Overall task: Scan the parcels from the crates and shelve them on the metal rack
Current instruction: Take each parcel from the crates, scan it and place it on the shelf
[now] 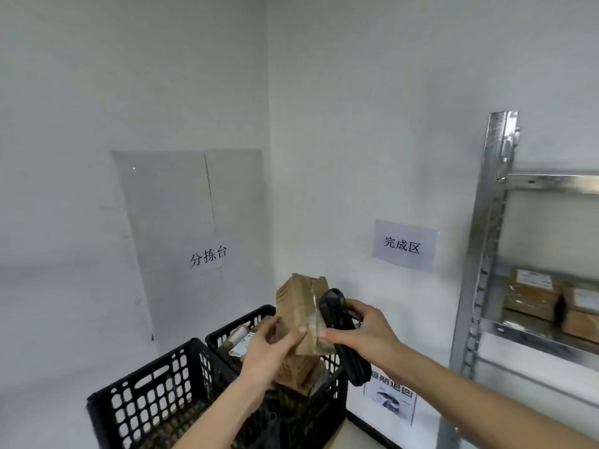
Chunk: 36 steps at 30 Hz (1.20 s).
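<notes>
1. Galvanised steel forms the metal rack (pixel 492 222) at the right edge; its slotted upright rises beside the wall, and two brown parcels on the shelf (pixel 531 294) sit side by side on a middle level.
2. Black plastic crates: the near crate (pixel 146 393) stands at lower left, touching the far crate (pixel 327 403) behind it; the far one holds more parcels (pixel 241 340), some with white labels.
3. Left arm: reaches forward and up from the bottom edge over the crates. The left hand (pixel 269 348) grips the held parcel from below, thumb across its near face, fingers curled behind.
4. Right arm: enters from lower right, angled toward the centre. The right hand (pixel 363 332) is wrapped around a black handheld scanner (pixel 340 332), whose upper end lies against the parcel's right side.
5. Held parcel (pixel 301 314): a small brown cardboard box, taped and somewhat creased, raised above the far crate and tilted; its label is probably on the hidden face.
6. Paper signs: one on the wall (pixel 403 245) left of the rack, another (pixel 207 256) on a leaning panel.
</notes>
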Each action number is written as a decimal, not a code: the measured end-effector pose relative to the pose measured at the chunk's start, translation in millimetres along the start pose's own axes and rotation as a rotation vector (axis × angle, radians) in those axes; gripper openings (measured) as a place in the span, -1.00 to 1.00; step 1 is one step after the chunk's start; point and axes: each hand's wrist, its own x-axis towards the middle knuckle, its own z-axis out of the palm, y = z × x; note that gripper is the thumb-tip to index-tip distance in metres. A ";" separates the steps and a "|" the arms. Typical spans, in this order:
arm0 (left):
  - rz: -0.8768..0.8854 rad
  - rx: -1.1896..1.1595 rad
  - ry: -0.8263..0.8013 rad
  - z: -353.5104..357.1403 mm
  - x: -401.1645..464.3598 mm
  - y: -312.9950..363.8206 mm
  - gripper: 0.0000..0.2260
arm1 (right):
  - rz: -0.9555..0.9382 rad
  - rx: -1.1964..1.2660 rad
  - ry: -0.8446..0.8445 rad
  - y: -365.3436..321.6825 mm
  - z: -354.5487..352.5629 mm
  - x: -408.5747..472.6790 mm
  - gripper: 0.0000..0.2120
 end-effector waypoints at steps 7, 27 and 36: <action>-0.104 -0.200 -0.209 93.7 -14.2 13.3 -0.74 | 0.066 0.024 0.085 11.7 -103.1 -41.3 -0.65; -0.047 -0.295 -0.619 396.3 -169.6 51.1 -0.68 | 0.146 -0.123 0.360 65.7 -376.1 -254.5 -0.35; -0.100 -0.373 -0.701 479.5 -240.1 60.6 -0.68 | 0.206 -0.125 0.488 76.7 -460.6 -352.2 -0.43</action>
